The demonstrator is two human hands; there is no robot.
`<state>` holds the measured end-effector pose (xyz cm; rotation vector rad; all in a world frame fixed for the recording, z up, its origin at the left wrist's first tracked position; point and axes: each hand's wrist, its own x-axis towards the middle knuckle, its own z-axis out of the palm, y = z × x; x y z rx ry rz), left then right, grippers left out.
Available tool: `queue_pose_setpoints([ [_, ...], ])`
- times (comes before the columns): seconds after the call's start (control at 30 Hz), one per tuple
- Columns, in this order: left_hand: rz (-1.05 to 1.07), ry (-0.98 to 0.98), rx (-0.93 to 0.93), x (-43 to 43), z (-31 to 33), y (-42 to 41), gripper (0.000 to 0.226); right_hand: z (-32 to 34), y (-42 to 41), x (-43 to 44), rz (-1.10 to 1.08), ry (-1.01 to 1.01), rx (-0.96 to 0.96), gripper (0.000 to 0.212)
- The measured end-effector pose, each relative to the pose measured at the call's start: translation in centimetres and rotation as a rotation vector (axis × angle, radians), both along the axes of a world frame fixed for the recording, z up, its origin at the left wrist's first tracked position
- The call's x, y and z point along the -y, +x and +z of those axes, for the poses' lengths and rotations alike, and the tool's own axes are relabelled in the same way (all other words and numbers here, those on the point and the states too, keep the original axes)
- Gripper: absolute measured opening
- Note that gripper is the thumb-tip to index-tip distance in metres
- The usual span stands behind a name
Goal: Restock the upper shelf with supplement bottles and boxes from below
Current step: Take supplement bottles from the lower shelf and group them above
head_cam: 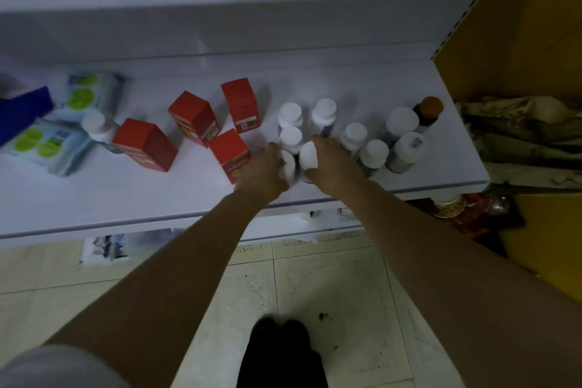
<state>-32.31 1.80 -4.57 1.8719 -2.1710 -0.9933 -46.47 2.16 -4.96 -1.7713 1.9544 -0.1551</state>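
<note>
Right, well into it now. My left grip (267, 167) is wrapped round one white-capped bottle (287, 164) and my right grip (330, 161) round a second bottle (308, 154). Both are low at the front of the cluster on the upper shelf (126, 198); I can't tell if they touch it.

Count with me:
- four red boxes (193, 118)
- eight standing bottles (290, 112) with white caps, ten with my two
- one brown-capped bottle (430, 109)
- two blue-green packs (41, 145) far left

Some blurred stock (104, 247) shows below the shelf edge and there's bare shelf front-left, so I reckon more trips remain.
</note>
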Motion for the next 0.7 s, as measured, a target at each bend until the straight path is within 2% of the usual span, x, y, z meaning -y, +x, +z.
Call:
queue_pose_setpoints([
  [0.13,0.088,0.014,-0.181,-0.8,2.6,0.5,0.063,2.8,-0.2,-1.3,-0.096,-0.013,0.16,0.07],
  [0.17,0.086,0.034,-0.218,-1.1,3.4,0.9,0.069,3.9,-0.2,-1.7,-0.117,-0.007,0.196,0.073],
  [0.23,0.065,0.069,-0.27,-1.8,5.1,1.9,0.073,6.3,0.0,-2.7,-0.137,0.001,0.225,0.065],
  [0.3,0.066,0.063,-0.347,-2.6,7.1,3.1,0.067,9.0,0.5,-3.7,-0.149,-0.004,0.266,0.058],
  [0.4,0.105,0.079,-0.528,-4.5,10.7,5.4,0.056,12.8,1.9,-5.7,-0.168,0.006,0.479,0.051],
  [0.53,0.234,0.229,-0.801,-8.6,15.0,9.9,0.051,16.8,6.0,-9.5,-0.263,0.031,0.793,0.059],
  [0.63,0.275,0.221,-0.958,-12.0,18.1,13.9,0.058,19.1,9.9,-12.7,-0.312,0.049,0.994,0.054],
  [0.7,0.199,0.243,-1.083,-14.2,19.9,16.8,0.062,20.8,12.9,-15.1,-0.262,0.022,1.091,0.053],
])
